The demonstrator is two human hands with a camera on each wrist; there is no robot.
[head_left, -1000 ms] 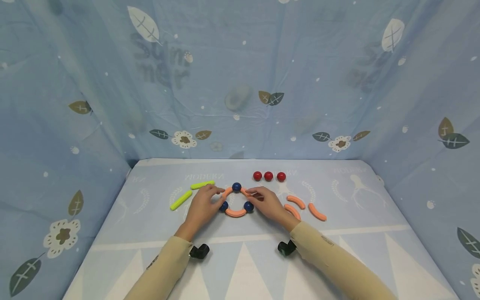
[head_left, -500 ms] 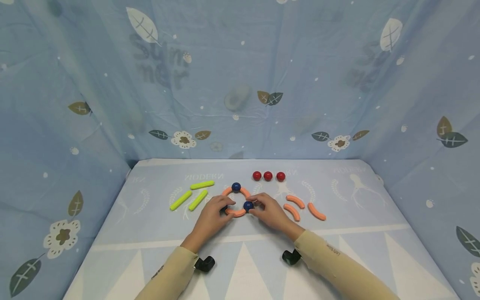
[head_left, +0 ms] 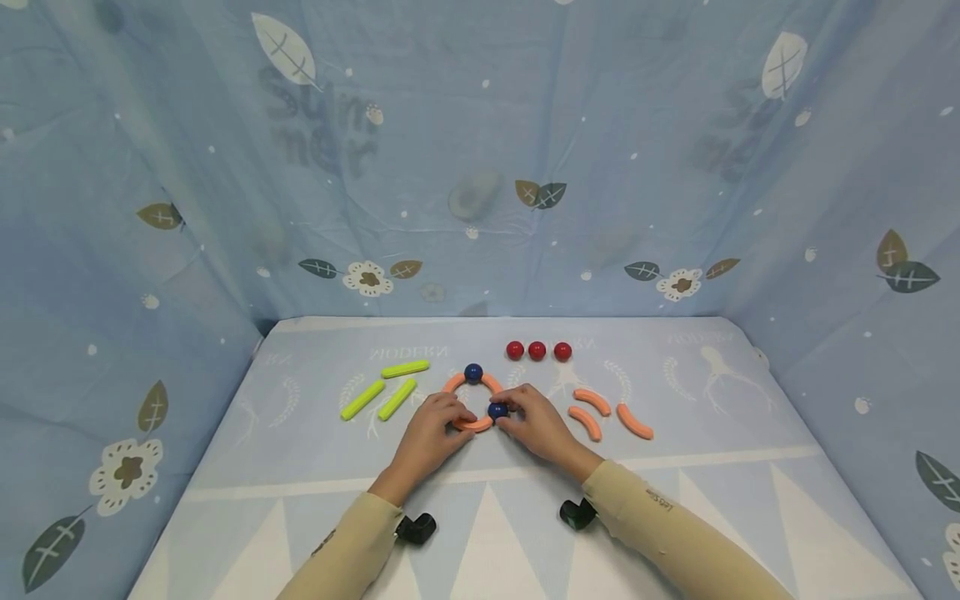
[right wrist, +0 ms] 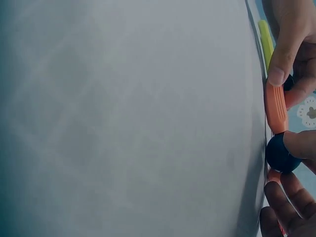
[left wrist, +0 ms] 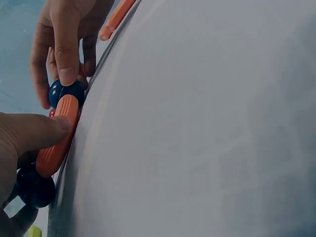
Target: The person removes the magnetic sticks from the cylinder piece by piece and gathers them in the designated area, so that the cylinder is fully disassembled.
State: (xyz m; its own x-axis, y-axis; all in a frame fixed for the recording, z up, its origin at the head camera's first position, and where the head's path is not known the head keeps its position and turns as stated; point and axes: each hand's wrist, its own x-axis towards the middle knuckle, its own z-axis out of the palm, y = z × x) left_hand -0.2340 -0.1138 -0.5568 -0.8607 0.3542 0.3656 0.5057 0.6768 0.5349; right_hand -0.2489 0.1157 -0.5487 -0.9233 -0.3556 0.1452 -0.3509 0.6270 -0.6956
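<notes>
A ring of curved orange sticks and blue balls lies on the table. My left hand [head_left: 431, 429] pinches the front orange stick [left wrist: 58, 136] between thumb and fingers, at its left half. That stick runs between the left blue ball [left wrist: 35, 187], hidden under my hand in the head view, and the right blue ball [head_left: 498, 410]. My right hand [head_left: 536, 425] grips this right ball with thumb and fingers. At the back of the ring a third blue ball [head_left: 473, 373] joins two more orange sticks, untouched by either hand.
Several green sticks [head_left: 397, 400] lie to the left of the ring. Behind it, on the right, sit three red balls [head_left: 537, 351] in a row. Loose orange sticks [head_left: 634, 422] rest right of my right hand. A patterned blue curtain [head_left: 480, 167] encloses the table.
My left hand has shifted from the ring's upper left to its front stick, uncovering a green stick. My right hand has gone from the upper-right orange stick down to the right blue ball.
</notes>
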